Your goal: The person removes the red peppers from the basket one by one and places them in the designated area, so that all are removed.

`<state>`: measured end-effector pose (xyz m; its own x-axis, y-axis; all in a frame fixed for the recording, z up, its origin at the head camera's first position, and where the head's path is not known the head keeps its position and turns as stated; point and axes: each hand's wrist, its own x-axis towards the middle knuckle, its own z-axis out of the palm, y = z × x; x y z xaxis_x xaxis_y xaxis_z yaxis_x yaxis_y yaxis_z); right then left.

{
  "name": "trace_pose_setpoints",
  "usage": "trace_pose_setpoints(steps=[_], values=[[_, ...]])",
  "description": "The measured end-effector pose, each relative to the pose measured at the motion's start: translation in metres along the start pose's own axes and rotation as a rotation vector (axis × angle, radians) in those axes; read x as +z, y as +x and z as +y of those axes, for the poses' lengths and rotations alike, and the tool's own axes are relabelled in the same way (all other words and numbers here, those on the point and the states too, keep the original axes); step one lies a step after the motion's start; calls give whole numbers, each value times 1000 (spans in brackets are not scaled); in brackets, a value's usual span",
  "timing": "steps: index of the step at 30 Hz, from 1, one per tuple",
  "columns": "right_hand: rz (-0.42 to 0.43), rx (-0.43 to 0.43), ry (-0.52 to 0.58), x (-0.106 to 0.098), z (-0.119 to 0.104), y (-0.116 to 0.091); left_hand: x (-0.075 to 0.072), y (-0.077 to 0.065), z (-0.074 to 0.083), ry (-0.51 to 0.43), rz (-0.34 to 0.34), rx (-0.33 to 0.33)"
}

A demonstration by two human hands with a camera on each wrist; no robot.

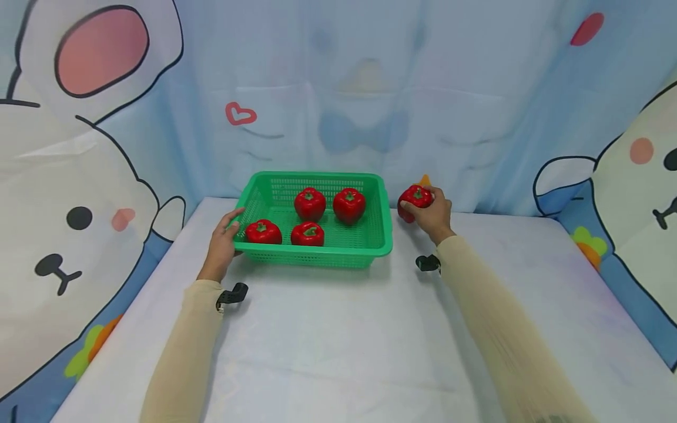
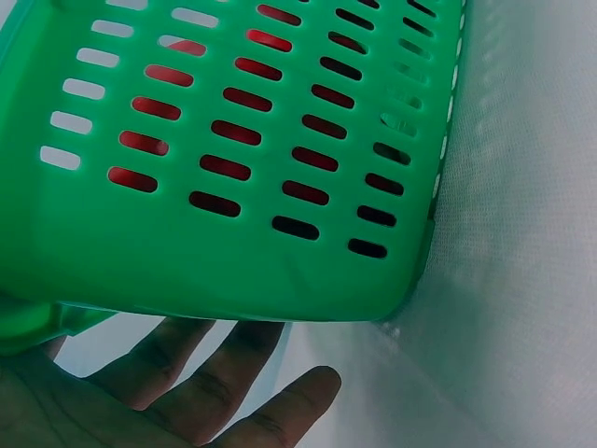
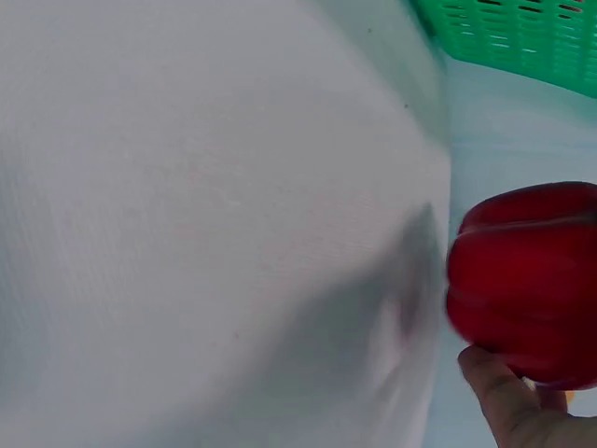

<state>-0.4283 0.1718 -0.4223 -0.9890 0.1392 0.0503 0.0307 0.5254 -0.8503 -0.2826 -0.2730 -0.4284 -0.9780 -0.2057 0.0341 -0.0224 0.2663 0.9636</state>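
Observation:
My right hand (image 1: 435,216) pinches a red bell pepper (image 1: 415,197) between thumb and fingers, just right of a green plastic basket (image 1: 312,256). In the right wrist view that bell pepper (image 3: 527,289) appears raised off the table, its shadow lying apart from it. Several more red bell peppers sit inside the basket, two at the back, one of them a bell pepper (image 1: 349,207) nearest the right side. My left hand (image 1: 219,247) rests against the basket's left end. Its fingers (image 2: 224,383) look fairly straight in the left wrist view, beneath the rim; the thumb is mostly hidden.
A white cloth covers the table (image 1: 338,341). Behind it hangs a pale blue curtain (image 1: 465,70) with cartoon animals, reaching the table's back edge. A small orange pointed shape (image 1: 425,180) shows just behind the right hand. Each wrist wears a black camera strap.

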Motion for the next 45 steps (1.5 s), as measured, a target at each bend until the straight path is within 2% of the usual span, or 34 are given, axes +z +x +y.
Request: trace_pose_setpoints(steps=[11,16,19,22,25,27,29,33,38,41,45], values=[[-4,34,-46,4,5,3,1,2,1,20,16,-16],[-10,10,-45,6,1,2,1,1,0,10,17,-19],[15,-19,-49,5,-3,-1,2,-1,-1,3,18,-19],[98,-101,-54,5,-13,-8,2,-3,-2,0,15,-20],[182,-250,-23,7,-32,-25,2,-3,-2,5,5,-13],[177,-348,14,11,-48,-42,1,-2,-1,7,0,-2],[104,-403,28,17,-64,-61,0,-1,1,12,1,9],[-174,-408,5,38,-92,-96,-1,2,5,18,-2,6],[-528,-383,-94,69,-113,-113,-2,3,5,21,0,-8],[-637,-335,-121,84,-116,-111,-1,1,5,15,-4,-10],[-697,-297,-146,97,-118,-105,0,-2,5,14,-4,-10]])
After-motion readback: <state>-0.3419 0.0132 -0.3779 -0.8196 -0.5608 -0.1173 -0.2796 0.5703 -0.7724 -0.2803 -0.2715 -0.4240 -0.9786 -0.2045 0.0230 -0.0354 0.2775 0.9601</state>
